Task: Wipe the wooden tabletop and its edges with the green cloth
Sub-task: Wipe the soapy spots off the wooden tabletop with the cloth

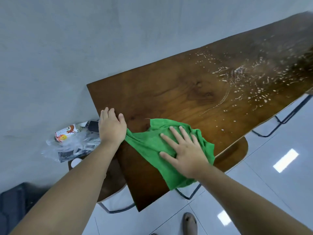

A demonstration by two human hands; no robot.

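both hands are on the job at the near end of the table. right hand (182, 150) lies flat with fingers spread on the green cloth (152, 146), pressing it to the wood rather than gripping it; an open palm spreads the load, which suits a broad wiping stroke. left hand (111, 128) rests at the table's left edge, fingers extended, with one corner of the cloth drawn taut under the heel of the palm. whether that corner is pinched or merely trapped cannot be told. judged purpose: to anchor the cloth and steady the body while the other hand works.

wooden tabletop (169, 92) runs away to the upper right. its near portion looks clean and dark; the far portion carries white specks and streaks (245, 75), with a curved smear marking the boundary. judgement: the greater part of the surface is not yet wiped, and the edges remain to be done.

cloth lies on the near corner of the tabletop, one flap hanging over the near-side edge, well apart from the soiled area.

beside the table on the left, a clear plastic bag of packets (71, 141) sits on a low surface, close to the left hand. risk noted: it could be knocked during edge work there.

a shoe (189, 223) shows on the tiled floor below.
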